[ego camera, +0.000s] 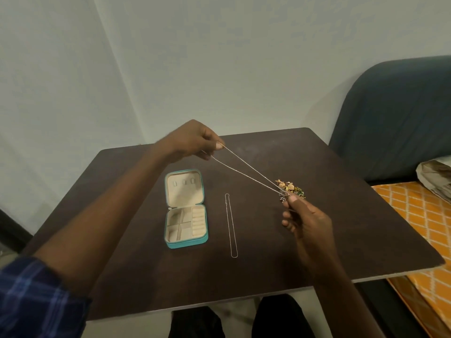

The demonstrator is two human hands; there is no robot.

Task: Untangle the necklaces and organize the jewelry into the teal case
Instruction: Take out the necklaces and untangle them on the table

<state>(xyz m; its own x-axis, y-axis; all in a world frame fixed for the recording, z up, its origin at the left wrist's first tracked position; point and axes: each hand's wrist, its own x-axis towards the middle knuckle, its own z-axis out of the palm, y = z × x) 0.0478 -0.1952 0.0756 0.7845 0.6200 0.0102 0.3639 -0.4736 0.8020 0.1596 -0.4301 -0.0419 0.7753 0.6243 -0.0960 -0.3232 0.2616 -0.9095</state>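
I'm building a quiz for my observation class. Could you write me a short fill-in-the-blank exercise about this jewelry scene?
1. The teal case lies on the table with its lid ____.
2. The chain stretched in the air is pinched at its far end by the ____ hand.
3. The right hand holds the chain's other end just in front of the ____ of gold and green jewelry.
4. A second necklace lies straightened out on the table, to the ____ of the case.

Missing words: open; left; pile; right
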